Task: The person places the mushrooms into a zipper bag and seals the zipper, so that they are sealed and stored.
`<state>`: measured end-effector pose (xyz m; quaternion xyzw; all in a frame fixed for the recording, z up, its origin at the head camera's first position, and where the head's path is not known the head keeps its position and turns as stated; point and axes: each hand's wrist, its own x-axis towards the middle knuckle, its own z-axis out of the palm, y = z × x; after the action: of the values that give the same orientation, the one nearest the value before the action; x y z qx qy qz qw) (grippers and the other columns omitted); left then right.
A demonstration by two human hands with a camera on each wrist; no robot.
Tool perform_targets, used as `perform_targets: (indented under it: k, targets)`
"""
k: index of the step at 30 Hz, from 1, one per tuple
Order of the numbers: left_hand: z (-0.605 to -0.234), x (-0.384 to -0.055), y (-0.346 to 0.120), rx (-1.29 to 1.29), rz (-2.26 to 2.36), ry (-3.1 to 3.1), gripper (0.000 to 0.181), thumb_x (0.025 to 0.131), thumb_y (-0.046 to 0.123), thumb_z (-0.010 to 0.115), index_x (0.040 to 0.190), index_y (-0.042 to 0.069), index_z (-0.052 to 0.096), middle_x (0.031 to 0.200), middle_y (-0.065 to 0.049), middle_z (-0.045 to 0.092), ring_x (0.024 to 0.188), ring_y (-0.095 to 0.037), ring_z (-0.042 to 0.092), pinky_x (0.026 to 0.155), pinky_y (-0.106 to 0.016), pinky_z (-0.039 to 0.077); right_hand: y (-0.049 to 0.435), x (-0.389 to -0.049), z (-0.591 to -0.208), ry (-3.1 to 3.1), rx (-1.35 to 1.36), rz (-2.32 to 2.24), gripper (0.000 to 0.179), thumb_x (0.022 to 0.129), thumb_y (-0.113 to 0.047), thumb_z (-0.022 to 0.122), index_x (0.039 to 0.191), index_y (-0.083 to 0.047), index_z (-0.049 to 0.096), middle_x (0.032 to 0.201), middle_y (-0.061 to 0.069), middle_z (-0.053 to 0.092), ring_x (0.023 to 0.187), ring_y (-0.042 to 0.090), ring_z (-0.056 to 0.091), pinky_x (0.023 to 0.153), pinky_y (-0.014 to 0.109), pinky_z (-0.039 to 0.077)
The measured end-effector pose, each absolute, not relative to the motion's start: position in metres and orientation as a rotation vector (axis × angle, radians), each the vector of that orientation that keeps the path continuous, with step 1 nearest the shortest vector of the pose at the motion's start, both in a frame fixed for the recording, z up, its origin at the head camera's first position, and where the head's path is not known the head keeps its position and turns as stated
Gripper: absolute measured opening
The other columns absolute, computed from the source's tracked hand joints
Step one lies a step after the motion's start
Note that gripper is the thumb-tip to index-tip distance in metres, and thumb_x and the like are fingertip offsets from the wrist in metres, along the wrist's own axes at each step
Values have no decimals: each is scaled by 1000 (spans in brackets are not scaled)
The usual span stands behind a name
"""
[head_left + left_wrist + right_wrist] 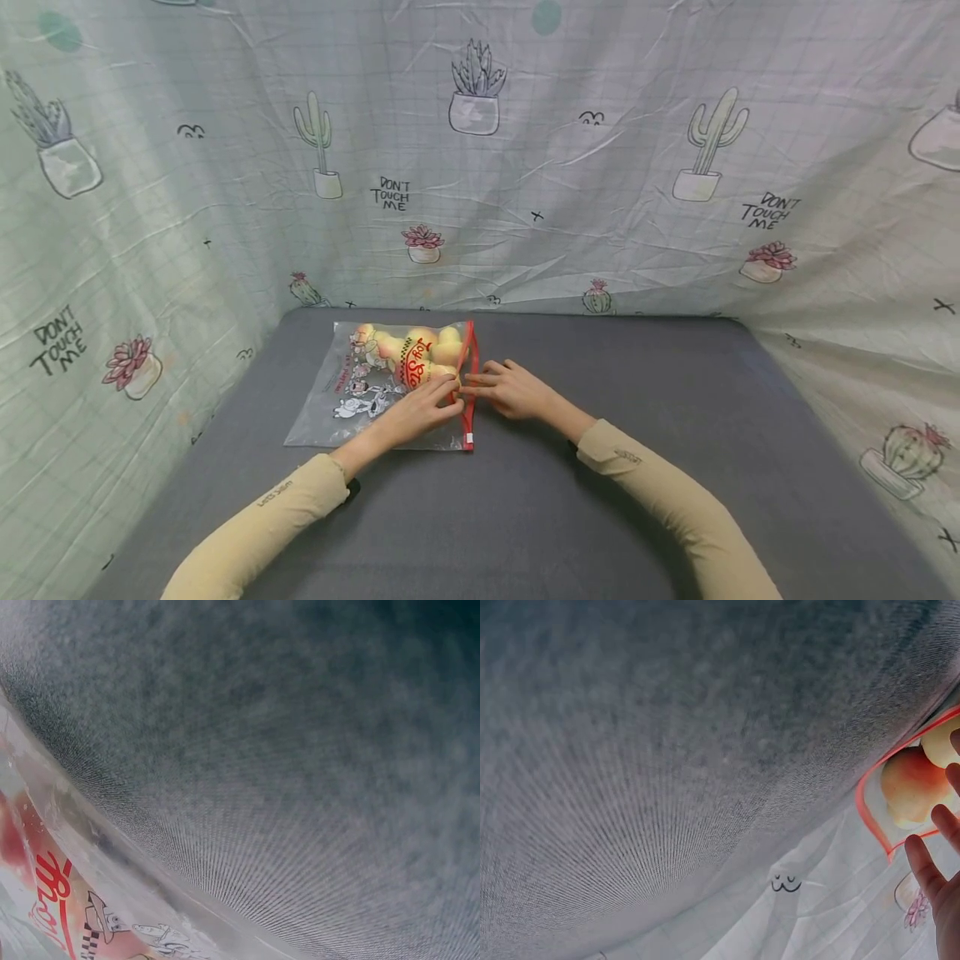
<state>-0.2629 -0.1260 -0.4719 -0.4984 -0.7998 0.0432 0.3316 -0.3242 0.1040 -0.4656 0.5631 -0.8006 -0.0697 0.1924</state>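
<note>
A clear slider zip bag (315, 421) with red edging, red lettering and cartoon prints lies flat on the grey table. Several yellow-and-red peaches (915, 780) are inside it, bunched toward its far side. My left hand (422, 414) lies over the bag, its fingers pinching the upper rim, which is drawn a little left of the lower one. By the gap between the two red rims is my right hand (519, 392), with its fingers extended toward the mouth. In the left wrist view only the bag's printed side shows, and the left hand is outside that frame.
The grey cloth-covered table (600, 517) spreads around the bag. A pale curtain (525, 208) printed with cacti and lettering hangs behind the table and along both sides. A white slider (469, 438) sits at the near end of the red edging.
</note>
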Motion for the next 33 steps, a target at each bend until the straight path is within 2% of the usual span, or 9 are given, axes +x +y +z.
perform_targets:
  k: [6,13,18,25,33]
  targets:
    - [-471,-262,-126,-1305,106,-2094,28,75,5,57,101,15,55,111,-16,54,109,-30,50,86,-39,47,104,-326,-466,-2239,1582,-178,51,82,-21,59,130,-29,45,132,-5,49,104,15,46,68,30,40]
    - [-471,-265,-123,-1321,98,-2072,23,78,5,55,99,14,57,108,-14,55,103,-27,52,84,-36,46,108,-327,-469,-2242,1570,-203,54,82,-21,57,133,-32,40,132,-6,49,104,14,46,68,29,39]
    - [-470,-264,-124,-1320,94,-2108,22,80,8,53,102,14,58,111,-15,55,107,-28,50,86,-36,46,112,-327,-469,-2227,1558,-186,54,82,-20,57,133,-31,41,131,-6,51,102,14,47,67,28,39]
    - [-470,-263,-126,-1308,37,-2156,34,75,15,67,108,14,58,119,-19,51,111,-31,50,85,-39,48,116,-326,-469,-2166,1580,-96,52,79,-18,61,129,-25,47,125,0,56,98,17,47,65,30,38]
    - [-470,-265,-127,-1323,-62,-2138,38,75,13,68,111,12,56,119,-19,50,109,-29,51,85,-39,47,118,-323,-468,-2225,1563,-126,50,81,-21,60,130,-28,46,128,-5,54,99,15,47,66,29,39]
